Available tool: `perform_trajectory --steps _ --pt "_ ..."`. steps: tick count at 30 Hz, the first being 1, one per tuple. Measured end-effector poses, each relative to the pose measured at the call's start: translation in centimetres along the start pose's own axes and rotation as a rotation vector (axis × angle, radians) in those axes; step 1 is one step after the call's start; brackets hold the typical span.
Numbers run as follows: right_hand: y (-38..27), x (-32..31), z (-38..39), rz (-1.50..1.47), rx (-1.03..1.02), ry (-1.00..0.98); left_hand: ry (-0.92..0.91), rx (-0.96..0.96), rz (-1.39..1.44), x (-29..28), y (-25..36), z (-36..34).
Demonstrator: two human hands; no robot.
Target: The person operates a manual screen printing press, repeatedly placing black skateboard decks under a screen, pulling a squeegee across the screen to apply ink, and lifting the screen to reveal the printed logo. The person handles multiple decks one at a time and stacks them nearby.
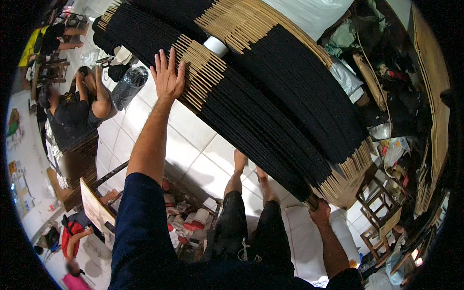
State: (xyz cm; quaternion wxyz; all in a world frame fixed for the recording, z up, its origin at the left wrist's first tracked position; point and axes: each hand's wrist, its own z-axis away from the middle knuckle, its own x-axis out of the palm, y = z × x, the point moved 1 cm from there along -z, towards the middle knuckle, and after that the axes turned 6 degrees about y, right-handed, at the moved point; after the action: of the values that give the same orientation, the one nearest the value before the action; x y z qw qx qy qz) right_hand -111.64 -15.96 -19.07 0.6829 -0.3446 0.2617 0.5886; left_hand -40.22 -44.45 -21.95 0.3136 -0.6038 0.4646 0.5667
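Long rows of black incense sticks [270, 130] with bare tan ends [207, 72] lie in front of me, overlapping and running from far left to near right. My left hand [169, 79] is open, fingers spread, at the left edge of the front row, touching or just over the bare ends. At the near right end of that row, my right hand [320, 212] is closed. Its fingers wrap a brown edge beside the stick ends; whether that is sticks or a support under them I cannot tell. A white round object [215, 46] sits between the rows.
White plastic sheeting [309, 14] lies beyond the sticks. Wooden stools [379, 215] and clutter stand at the right. Pale sacks [304, 237] rest near my legs. A low rack with jars [193, 222] is at lower left. Several people sit at the left, near a black wrapped bundle [129, 87].
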Motion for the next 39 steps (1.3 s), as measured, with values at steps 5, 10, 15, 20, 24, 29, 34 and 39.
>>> perform_trajectory --steps 5,10,15,20,24,29,34,39 --pt "-0.8 -1.6 -0.3 0.009 -0.107 0.011 -0.034 -0.014 0.064 0.7 -1.2 -0.6" --pt "-1.5 -6.3 3.9 0.071 -0.21 -0.055 -0.121 0.037 -0.056 2.2 -3.6 -1.5" --pt "2.2 -7.3 7.5 0.073 -0.237 0.028 -0.129 0.017 -0.008 2.9 -4.7 -1.6" --pt "10.0 -1.3 6.7 -0.02 -0.058 0.081 -0.232 -0.064 0.127 1.4 -4.6 -2.9" --pt "13.5 1.5 8.5 -0.064 -0.02 0.212 0.164 0.021 0.42 -0.2 -2.8 -1.1" --pt "13.9 3.9 9.8 -0.209 0.032 0.113 0.425 -0.617 0.729 -0.6 8.5 16.9" --pt "12.6 6.4 11.4 -0.102 0.019 0.047 -0.073 -1.032 1.051 -2.6 24.6 35.5" --pt "12.6 8.7 12.1 -0.286 0.042 -0.226 0.093 -1.013 0.792 -5.0 26.1 37.3"
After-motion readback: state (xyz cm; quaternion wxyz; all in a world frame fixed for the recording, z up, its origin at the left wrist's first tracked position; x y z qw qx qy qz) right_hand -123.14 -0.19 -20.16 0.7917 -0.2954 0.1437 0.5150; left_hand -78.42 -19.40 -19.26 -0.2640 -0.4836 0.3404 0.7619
